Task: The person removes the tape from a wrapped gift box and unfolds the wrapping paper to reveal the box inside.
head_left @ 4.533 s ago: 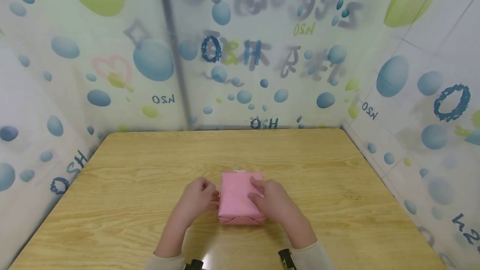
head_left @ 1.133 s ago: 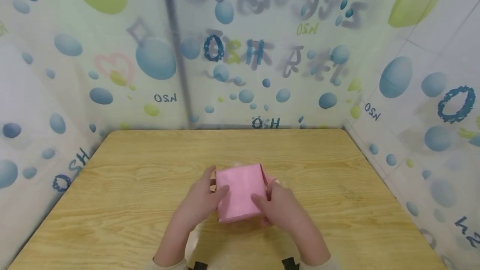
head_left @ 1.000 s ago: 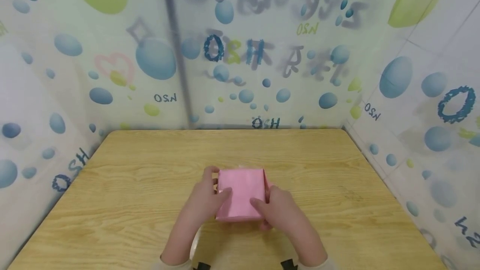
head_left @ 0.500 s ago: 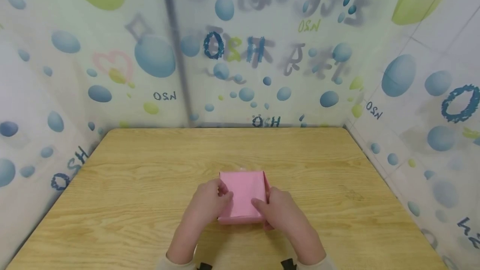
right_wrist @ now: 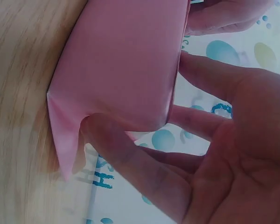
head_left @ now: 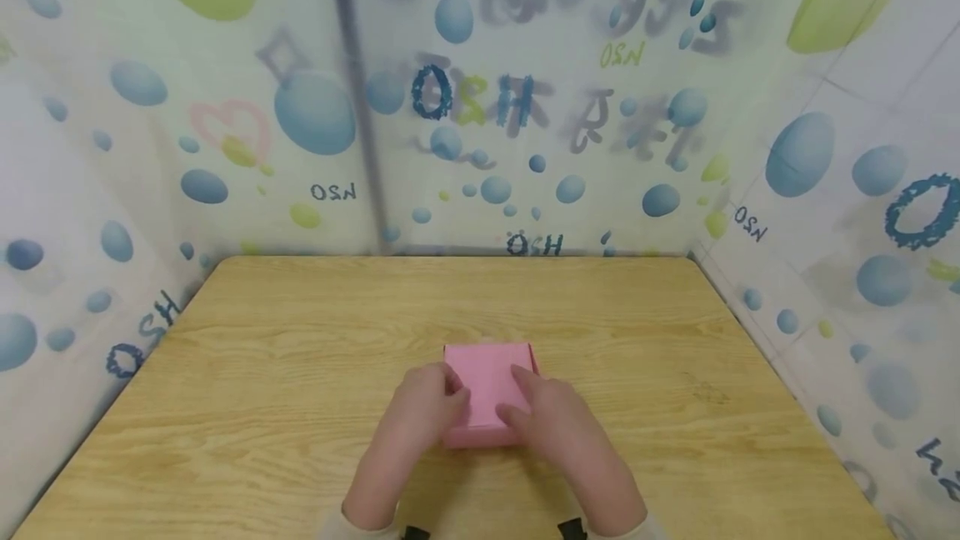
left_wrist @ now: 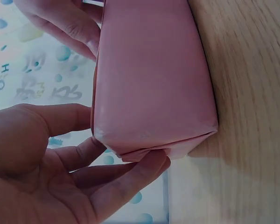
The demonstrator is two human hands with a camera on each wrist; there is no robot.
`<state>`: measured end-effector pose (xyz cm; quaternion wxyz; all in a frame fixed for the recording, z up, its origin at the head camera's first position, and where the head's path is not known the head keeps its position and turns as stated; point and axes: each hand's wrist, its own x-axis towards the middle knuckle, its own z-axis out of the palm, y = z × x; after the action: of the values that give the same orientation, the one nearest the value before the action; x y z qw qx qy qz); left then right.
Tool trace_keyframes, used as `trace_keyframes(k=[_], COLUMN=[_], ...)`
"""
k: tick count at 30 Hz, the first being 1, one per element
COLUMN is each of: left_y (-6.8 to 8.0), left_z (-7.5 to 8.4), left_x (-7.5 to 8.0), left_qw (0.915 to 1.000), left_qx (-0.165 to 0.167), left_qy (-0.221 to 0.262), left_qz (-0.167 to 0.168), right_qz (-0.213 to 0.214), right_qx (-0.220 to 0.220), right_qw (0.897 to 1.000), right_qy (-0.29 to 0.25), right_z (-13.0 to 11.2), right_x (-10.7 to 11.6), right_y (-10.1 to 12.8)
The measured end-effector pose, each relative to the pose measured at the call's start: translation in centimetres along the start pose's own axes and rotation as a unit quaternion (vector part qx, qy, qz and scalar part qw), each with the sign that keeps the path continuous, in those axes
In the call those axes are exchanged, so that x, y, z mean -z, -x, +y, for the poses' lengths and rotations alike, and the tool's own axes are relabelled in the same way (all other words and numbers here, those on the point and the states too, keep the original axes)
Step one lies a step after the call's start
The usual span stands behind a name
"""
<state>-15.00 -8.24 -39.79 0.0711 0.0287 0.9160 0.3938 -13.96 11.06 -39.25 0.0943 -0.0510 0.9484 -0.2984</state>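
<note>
A box wrapped in pink paper (head_left: 489,386) sits on the wooden table between both hands. My left hand (head_left: 423,400) holds its left end, thumb at the top edge and fingers curled against the end. There, in the left wrist view, the paper is folded over (left_wrist: 179,145) and a fingertip presses the fold. My right hand (head_left: 561,419) lies over the right end, thumb and index finger spread on the top. Seen from the right wrist, a longer finger (right_wrist: 114,137) pushes the end paper inward, and a pointed pink flap (right_wrist: 63,135) sticks out beside the table.
The wooden tabletop (head_left: 300,340) extends around the box on all sides. A pale curtain-like wall (head_left: 480,207) with blue and green dots stands behind it, and similar panels flank both sides.
Since the first frame the box has been turned, its folded end now at the left. Lately my left fingers curled in at the left end, and my right index finger shifted onto the top.
</note>
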Motion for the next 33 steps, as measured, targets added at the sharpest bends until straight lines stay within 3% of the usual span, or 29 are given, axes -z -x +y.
trace_keyframes(k=[11, 26, 33], left_y=[0.2, 0.3, 0.4], left_z=[0.0, -1.5, -2.3], left_x=[0.3, 1.9, 2.4], left_qw=[0.9994, 0.9939, 0.9916], left_qx=[0.028, 0.073, 0.091], left_qy=[0.013, 0.064, 0.084], left_qz=[0.017, 0.054, 0.039], right_qz=[-0.025, -0.030, -0.030], right_qx=[-0.011, 0.002, -0.003], right_qw=[1.000, 0.999, 0.999], right_qy=[0.002, -0.011, -0.010], right_z=[-0.2, 0.1, 0.3], right_x=[0.2, 0.0, 0.0], right_y=[-0.2, -0.3, -0.4])
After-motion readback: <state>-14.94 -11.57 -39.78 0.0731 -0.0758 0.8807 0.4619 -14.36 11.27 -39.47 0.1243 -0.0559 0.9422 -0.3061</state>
